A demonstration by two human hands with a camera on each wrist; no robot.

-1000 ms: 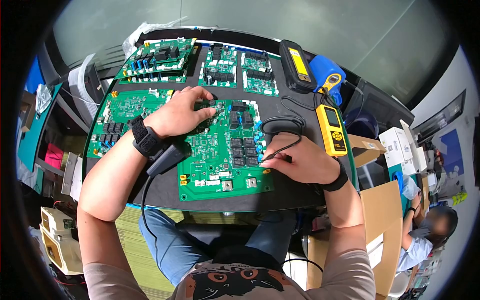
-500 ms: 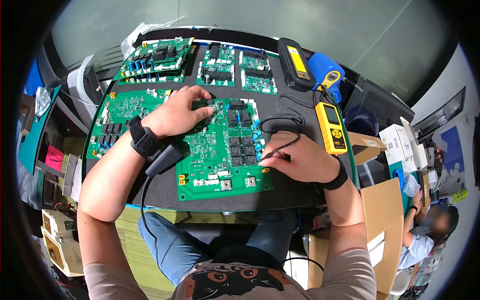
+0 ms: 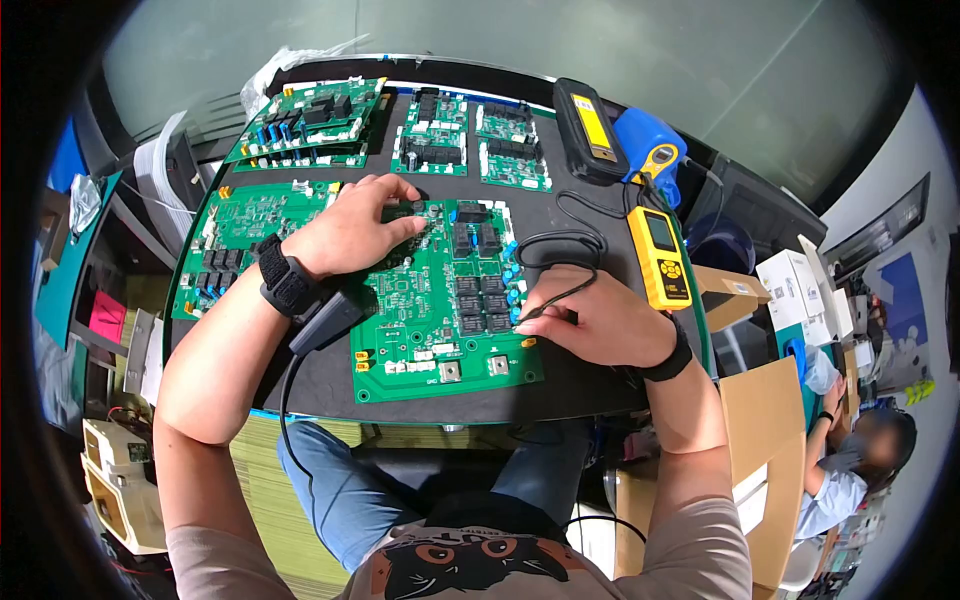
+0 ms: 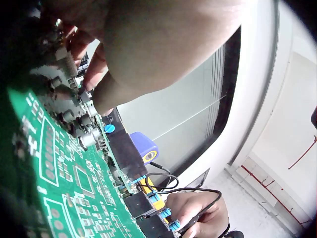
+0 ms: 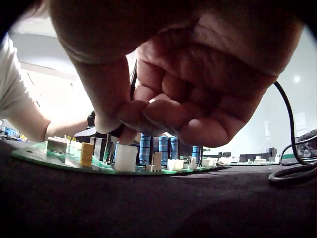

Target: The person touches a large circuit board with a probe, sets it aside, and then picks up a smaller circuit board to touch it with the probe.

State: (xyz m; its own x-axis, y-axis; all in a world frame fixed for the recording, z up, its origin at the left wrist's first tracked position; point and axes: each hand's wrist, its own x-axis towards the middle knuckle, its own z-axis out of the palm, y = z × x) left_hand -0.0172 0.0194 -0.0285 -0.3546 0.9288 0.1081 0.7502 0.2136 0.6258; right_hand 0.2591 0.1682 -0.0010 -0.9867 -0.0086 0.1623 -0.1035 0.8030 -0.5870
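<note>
A large green circuit board [image 3: 400, 335] lies in front of the person on the dark mat. The left hand [image 3: 355, 228] rests at its upper left edge, thumb and fingers around small components there; in the left wrist view its fingertips touch parts by silver capacitors [image 4: 89, 138]. At the board's right edge, the right hand [image 3: 598, 315] pinches the dark end of a thin black cable [image 3: 571, 292] beside blue components [image 3: 513, 285]. The right wrist view shows thumb and index finger together above a white connector [image 5: 126, 157], other fingers curled. What the pinched end touches is hidden.
Another green board [image 3: 262, 215] lies at left, with stacked boards [image 3: 310, 125] behind it. Small boards [image 3: 432, 135], a black case [image 3: 590, 130], a blue holder [image 3: 640, 135] and a yellow meter [image 3: 660, 258] stand farther back and right. A cardboard box [image 3: 765, 430] and another person [image 3: 840, 490] are at right.
The large board appears slightly farther left in the head view, along with the small boards behind it. Both hands keep nearly the same places and the same hold.
</note>
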